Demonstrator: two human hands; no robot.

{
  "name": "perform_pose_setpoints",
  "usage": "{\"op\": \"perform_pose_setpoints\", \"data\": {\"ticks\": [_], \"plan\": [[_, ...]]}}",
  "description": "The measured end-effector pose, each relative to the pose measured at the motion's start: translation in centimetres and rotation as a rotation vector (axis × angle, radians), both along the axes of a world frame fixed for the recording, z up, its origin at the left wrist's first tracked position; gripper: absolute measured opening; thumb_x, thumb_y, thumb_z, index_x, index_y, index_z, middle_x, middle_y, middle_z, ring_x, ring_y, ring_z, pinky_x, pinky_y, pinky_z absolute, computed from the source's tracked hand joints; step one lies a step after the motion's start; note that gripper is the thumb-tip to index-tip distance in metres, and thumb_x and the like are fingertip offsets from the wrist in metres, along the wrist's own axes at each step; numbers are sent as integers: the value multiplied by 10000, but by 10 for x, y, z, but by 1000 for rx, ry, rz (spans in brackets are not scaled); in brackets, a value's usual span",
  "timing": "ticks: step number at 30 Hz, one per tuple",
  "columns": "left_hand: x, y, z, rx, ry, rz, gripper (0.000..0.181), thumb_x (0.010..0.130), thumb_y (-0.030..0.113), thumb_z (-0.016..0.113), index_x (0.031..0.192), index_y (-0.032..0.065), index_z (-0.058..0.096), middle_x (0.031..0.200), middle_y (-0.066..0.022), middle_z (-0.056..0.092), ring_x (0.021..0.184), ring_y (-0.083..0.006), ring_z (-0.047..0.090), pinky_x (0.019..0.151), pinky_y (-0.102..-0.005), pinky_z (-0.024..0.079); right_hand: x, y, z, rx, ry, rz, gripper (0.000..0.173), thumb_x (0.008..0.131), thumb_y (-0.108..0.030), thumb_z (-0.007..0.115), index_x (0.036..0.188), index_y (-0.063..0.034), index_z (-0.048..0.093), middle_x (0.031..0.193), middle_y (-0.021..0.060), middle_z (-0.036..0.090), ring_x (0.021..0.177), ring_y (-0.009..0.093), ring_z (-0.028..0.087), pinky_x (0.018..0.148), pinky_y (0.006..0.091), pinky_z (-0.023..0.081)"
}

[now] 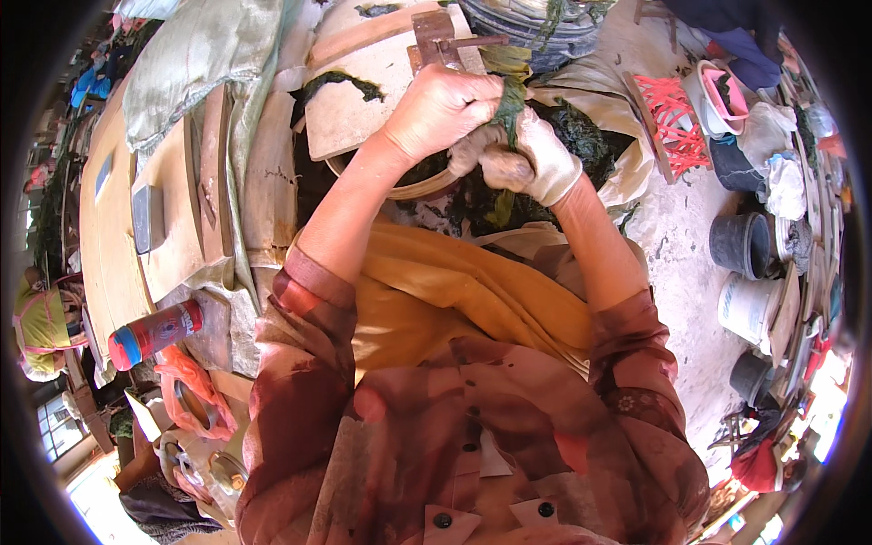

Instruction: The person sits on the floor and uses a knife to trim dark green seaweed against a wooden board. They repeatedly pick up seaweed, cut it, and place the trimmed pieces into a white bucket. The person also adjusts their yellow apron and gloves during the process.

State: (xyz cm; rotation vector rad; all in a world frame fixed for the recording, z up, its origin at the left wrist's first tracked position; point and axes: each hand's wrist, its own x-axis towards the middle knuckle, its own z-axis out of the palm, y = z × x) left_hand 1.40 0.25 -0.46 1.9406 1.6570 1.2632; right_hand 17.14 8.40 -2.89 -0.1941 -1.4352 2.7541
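Observation:
My bare left hand (446, 109) is closed at the top middle, with a strip of wet green seaweed (511, 102) at its fingers. Against it, my right hand (535, 153) wears a pale work glove with soiled fingertips and grips the same strip lower down. Just beyond my left hand, a rusty metal and wood fixture (433, 37) stands on a pale board (340, 119). Under my hands shows the rim of a round basin (422, 187). To the right, a dark heap of seaweed (582, 136) lies in an open cloth sack (640, 163).
A large dark tub (538, 34) stands beyond my hands. To the left are wooden boards (170, 197), a grey block (148, 218) and a red bottle (157, 334). Buckets (739, 245) and a red-strapped stool (671, 126) stand at the right. A person (41, 320) sits at far left.

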Motion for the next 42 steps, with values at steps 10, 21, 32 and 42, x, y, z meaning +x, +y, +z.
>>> {"op": "perform_pose_setpoints", "data": {"ticks": [10,21,32,42], "plan": [[18,-5,15,-643,-459,-58,216,896,79,475,1042,-3,612,821,-30,604,568,-89,529,420,-242,430,-14,32,-11,1887,283,-843,261,812,-207,525,1042,-118,610,945,147,631,861,320,606,746,398,498],[-2,1,8,-249,-210,153,30,822,-23,567,794,-18,557,691,-36,565,626,-98,476,609,-259,430,4,-2,41,662,-172,-203,258,827,-236,650,818,20,621,579,5,512,554,69,438,505,271,410],[-4,-19,24,-539,-375,16,260,858,-39,471,975,51,684,824,-15,641,560,-72,501,465,-219,427,27,50,25,289,-103,-260,345,901,-233,565,1153,1,596,701,-54,561,520,19,449,441,177,356],[21,-22,33,-31,92,-10,297,749,-14,623,1000,127,696,788,-104,662,642,-223,634,607,-307,520,3,-13,2,-5,-194,-16,657,887,-613,390,778,-19,651,451,22,465,319,84,311,323,226,233]]}}
